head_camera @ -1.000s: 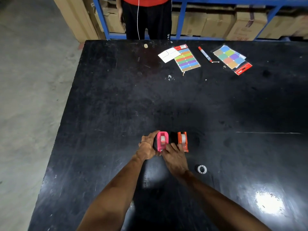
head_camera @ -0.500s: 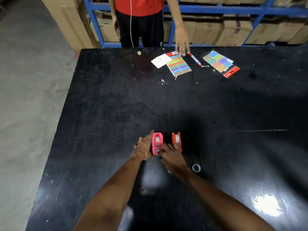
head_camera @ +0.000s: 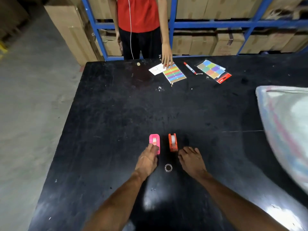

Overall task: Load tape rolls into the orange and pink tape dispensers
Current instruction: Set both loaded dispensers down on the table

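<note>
The pink tape dispenser [head_camera: 155, 142] stands on the black table [head_camera: 116, 114] with a tape roll in it. My left hand [head_camera: 147, 160] rests against its near end, fingertips touching it. The orange tape dispenser [head_camera: 173, 142] stands just to its right, also with a roll inside. My right hand [head_camera: 191, 160] lies on the table just right of and nearer than the orange one, fingers apart, holding nothing. A small empty tape core ring [head_camera: 168, 167] lies between my two hands.
At the far edge another person's hand [head_camera: 167, 56] touches a white card [head_camera: 156, 69] and a striped colour sheet [head_camera: 174, 73]. A red marker [head_camera: 190, 68] and a pack of coloured squares [head_camera: 213, 70] lie beside them. A large pale sack [head_camera: 286, 130] fills the right side.
My right hand let go of the pink dispenser and drew back to the right of the orange one. My left hand shifted to the pink dispenser's near end. The far person's hand came down on the sheets.
</note>
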Demonstrator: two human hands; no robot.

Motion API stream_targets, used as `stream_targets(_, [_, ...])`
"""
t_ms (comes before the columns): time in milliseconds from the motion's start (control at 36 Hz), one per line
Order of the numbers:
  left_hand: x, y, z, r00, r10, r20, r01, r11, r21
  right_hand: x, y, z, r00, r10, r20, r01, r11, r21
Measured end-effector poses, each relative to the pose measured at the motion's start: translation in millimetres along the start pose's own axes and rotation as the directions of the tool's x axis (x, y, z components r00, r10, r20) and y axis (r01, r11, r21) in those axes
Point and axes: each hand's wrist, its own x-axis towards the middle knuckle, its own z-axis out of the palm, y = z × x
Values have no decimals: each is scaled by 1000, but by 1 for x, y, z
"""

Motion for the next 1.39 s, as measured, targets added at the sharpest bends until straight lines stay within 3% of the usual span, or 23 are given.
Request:
stream_targets(83, [-18, 6, 20, 994, 47, 100, -47, 999, -2, -20, 16, 1, 998, 63, 24, -62, 998, -23])
stream_targets(167, [-29, 12, 37, 968, 83, 238, -89, 996, 16, -34, 24, 5, 978, 137, 159, -134, 991, -28])
stream_targets(306, [-40, 21, 60, 933, -4, 360, -39, 993, 112, -50, 26, 9, 912, 148, 381, -179, 983, 46])
stream_targets(472, [-36, 30, 63, 944, -38, 328, 16, 998, 68, -56, 23, 9, 893, 79, 444, -169, 971, 166])
stream_targets(639, [-35, -6, 22, 984, -67, 164, 67, 998, 8, -19, -8, -7, 927, -142, 348, 37, 956, 291])
stream_targets(778, [-24, -62, -25, 985, -122, 124, 111, 990, 90, 33, -59, -21, 929, -267, 257, 183, 933, 310])
stream_targets(1028, [2, -109, -87, 966, -221, 133, 197, 965, 176, 109, -141, -17, 927, -240, 288, 182, 960, 213])
stream_targets(1222, [8, -121, -87, 945, -268, 190, 236, 956, 175, 129, -172, 7, 891, -174, 420, 96, 975, 201])
stream_targets(1389, [23, -139, -85, 950, -254, 181, 227, 961, 159, 141, -183, 27, 906, -66, 417, 37, 996, 78])
